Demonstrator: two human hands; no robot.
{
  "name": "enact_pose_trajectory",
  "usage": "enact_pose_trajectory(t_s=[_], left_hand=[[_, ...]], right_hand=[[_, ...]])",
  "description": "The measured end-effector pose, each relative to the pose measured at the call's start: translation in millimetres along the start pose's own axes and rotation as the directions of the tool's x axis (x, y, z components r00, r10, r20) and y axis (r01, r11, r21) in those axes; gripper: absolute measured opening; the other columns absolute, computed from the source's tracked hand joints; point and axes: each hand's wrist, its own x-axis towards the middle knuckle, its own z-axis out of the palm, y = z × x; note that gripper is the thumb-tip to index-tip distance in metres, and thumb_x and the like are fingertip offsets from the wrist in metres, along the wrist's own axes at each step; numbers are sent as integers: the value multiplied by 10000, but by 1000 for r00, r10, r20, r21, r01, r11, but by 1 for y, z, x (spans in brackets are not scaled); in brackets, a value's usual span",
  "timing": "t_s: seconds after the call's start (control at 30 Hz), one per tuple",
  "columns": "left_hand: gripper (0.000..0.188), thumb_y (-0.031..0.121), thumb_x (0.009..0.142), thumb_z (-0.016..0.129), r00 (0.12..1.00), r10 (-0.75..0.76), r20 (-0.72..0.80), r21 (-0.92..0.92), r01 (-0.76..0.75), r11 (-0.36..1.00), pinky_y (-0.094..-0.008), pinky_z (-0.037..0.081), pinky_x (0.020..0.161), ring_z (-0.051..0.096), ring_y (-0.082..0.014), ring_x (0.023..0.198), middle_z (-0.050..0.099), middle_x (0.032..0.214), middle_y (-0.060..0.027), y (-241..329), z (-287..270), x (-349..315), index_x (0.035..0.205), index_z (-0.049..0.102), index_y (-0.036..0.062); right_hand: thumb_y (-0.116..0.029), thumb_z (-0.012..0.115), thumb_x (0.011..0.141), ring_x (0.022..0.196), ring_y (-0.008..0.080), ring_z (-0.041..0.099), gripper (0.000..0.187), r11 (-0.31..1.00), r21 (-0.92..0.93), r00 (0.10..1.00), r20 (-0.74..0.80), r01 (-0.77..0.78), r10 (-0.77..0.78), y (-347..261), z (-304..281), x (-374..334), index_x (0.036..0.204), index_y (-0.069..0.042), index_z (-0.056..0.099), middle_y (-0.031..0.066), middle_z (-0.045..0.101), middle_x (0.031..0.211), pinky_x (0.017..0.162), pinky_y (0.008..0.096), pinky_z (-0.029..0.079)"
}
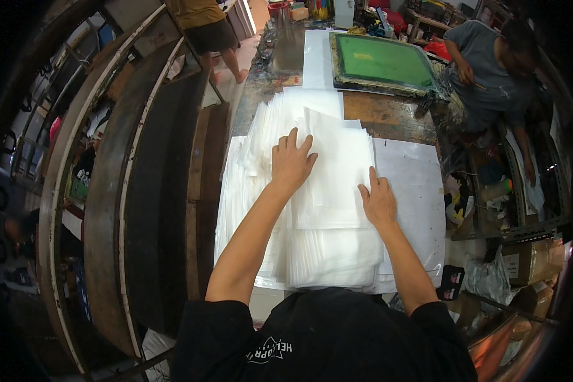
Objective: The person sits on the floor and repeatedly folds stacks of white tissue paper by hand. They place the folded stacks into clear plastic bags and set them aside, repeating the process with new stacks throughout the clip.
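1. Nearest the camera, the person's black-sleeved forearms come in from the lower edge and reach forward over a long desk (395, 121).
2. The right hand (377, 202) lies palm down on the right edge of the top sheets, fingers (367, 191) stretched out flat and released, gripping nothing.
3. The left hand (291, 162) rests a little farther away, flat on the upper middle of the pile, its fingers spread and likewise gripping nothing; it presses down on the sheets.
4. Under both hands lies the stack of translucent white sheets (325, 210), fanned unevenly in several overlapping layers across the near half of the desk, its edges not squared.
5. Just right of the pile, a single larger clear sheet (414, 184) lies flat on the desk, partly tucked under the stack.
6. Judged from the flat palms, the step in hand looks like steadying or squaring the pile; a next move would call for light, even pressure and a pinch at one sheet's edge, since thin slippery sheets tend to slide together.
7. Beyond the pile, bare worn desk shows, then a green screen frame (382, 62) lying flat at the far end.
8. Farthest right, another person (490, 70) in grey sits beside the desk; a second person's legs stand at the far left.
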Motion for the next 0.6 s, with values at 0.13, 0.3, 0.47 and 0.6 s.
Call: enact_pose_trajectory(t_s=[0.13,0.3,0.47,0.6], left_hand=[[546,324,787,622,998,11,65,36,-14,999,-483,360,931,381,-451,1145,306,1362,-229,25,-17,-17,1273,459,135],[667,425,794,598,903,-165,396,-42,197,979,-454,386,952,341,-440,1221,279,1388,-245,17,-12,-27,1359,356,165],[797,400,757,654,924,-338,178,-249,374,893,-433,426,897,430,-404,1151,329,1343,-265,14,-13,-29,1383,275,83],[894,372,742,671,855,-397,332,-281,492,824,-440,421,895,448,-409,1126,364,1293,-303,21,-34,-53,1379,187,-27]], right_hand=[[-386,543,850,876,287,516,508,991,-92,995,28,99,-97,6,-1,2,1252,-83,473,113,510,891,708,399,434],[-418,536,844,1037,330,457,522,988,-114,995,-2,101,-101,-7,-10,4,1242,-83,493,209,475,1144,840,438,370],[-447,519,844,1138,382,391,562,968,-129,976,3,217,-219,-3,7,-3,1253,-63,479,277,385,1267,947,460,300],[-456,519,843,1161,403,370,583,981,-41,982,14,190,-190,1,7,-3,1256,-47,473,293,362,1286,985,484,273]])
